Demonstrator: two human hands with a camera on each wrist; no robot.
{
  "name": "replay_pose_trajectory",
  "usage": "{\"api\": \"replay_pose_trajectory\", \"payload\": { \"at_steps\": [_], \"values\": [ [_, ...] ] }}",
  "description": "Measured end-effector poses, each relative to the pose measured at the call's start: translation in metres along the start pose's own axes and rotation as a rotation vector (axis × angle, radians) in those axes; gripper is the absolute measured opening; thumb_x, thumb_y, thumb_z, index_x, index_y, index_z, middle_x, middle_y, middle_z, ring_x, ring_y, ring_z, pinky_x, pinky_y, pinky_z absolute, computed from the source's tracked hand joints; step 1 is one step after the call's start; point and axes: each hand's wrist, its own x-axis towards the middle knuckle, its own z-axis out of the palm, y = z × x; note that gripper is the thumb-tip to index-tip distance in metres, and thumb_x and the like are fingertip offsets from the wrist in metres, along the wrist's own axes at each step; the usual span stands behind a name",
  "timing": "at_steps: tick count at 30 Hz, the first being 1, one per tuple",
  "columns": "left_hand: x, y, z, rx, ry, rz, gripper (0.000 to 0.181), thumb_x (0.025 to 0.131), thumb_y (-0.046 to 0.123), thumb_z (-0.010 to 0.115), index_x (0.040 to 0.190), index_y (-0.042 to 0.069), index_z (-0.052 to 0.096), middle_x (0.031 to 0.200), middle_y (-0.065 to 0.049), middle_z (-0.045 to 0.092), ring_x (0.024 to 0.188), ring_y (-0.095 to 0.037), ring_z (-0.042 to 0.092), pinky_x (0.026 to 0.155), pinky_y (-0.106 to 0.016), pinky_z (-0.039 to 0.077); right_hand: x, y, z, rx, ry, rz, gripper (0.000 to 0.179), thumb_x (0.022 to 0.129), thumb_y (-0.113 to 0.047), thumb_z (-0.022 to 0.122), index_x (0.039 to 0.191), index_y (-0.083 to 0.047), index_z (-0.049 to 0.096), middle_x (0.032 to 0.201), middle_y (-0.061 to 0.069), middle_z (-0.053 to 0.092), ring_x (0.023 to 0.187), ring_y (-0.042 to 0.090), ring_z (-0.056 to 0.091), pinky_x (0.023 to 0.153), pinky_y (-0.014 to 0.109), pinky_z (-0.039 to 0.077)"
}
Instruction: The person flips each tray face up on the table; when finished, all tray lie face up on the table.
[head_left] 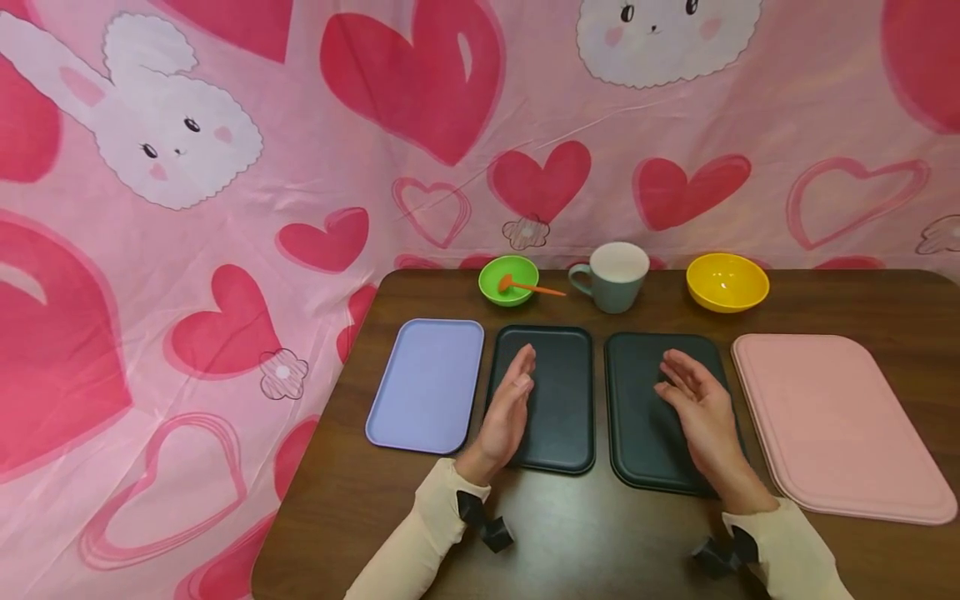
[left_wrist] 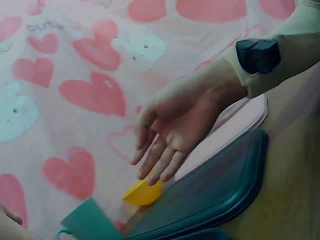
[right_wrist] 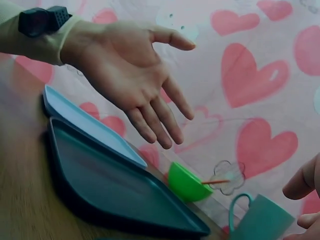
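My left hand [head_left: 504, 421] hovers over the left dark tray [head_left: 558, 400], its fingers straight and the palm turned inward. Facing it, my right hand [head_left: 705, 412] is held above the right dark board [head_left: 637, 442] with fingers extended and slightly bent. Nothing is in either hand. The right wrist view shows the left hand [right_wrist: 130, 70] with spread fingers beside the dark tray [right_wrist: 110, 175]. In the left wrist view the right hand [left_wrist: 180, 115] appears palm-on, above the dark green board [left_wrist: 215, 185].
Along the back stand a green bowl [head_left: 491, 287] with an orange spoon [head_left: 532, 288] across it, a teal mug [head_left: 615, 287] and a yellow bowl [head_left: 727, 292]. A lavender tray [head_left: 427, 387] lies at left, a pink board [head_left: 840, 425] at right, all on a wooden table [head_left: 337, 500].
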Motion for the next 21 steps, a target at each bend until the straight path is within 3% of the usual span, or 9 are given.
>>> {"api": "replay_pose_trajectory", "payload": {
  "at_steps": [4, 15, 21],
  "values": [
    [0.002, -0.009, 0.012, -0.008, -0.015, -0.034, 0.073, 0.096, 0.02, 0.028, 0.156, -0.01, 0.0, 0.167, -0.027, -0.003, 0.157, -0.039, -0.006, 0.125, -0.057, -0.008, 0.001, 0.004, -0.013, 0.05, 0.018, -0.016, 0.04, 0.095, 0.006, 0.057, 0.123, -0.023, 0.054, 0.115, -0.026, 0.06, 0.106, -0.016, 0.059, 0.085, 0.002, 0.048],
    [0.013, -0.034, 0.051, -0.038, -0.026, -0.126, 0.074, 0.096, 0.023, 0.033, 0.158, -0.006, 0.006, 0.168, -0.023, 0.002, 0.158, -0.035, -0.002, 0.127, -0.053, -0.004, 0.004, 0.015, -0.041, -0.022, 0.08, -0.02, 0.045, 0.093, 0.008, 0.057, 0.117, -0.031, 0.055, 0.111, -0.03, 0.058, 0.103, -0.018, 0.056, 0.082, -0.001, 0.045],
    [0.019, -0.046, 0.071, -0.004, -0.033, -0.159, 0.074, 0.096, 0.025, 0.037, 0.159, -0.003, 0.011, 0.169, -0.02, 0.007, 0.158, -0.033, 0.003, 0.128, -0.052, 0.002, 0.006, 0.02, -0.053, -0.08, 0.106, -0.026, 0.043, 0.093, 0.006, 0.059, 0.122, -0.026, 0.056, 0.109, -0.032, 0.058, 0.103, -0.016, 0.055, 0.083, -0.003, 0.043]
  ]
}}
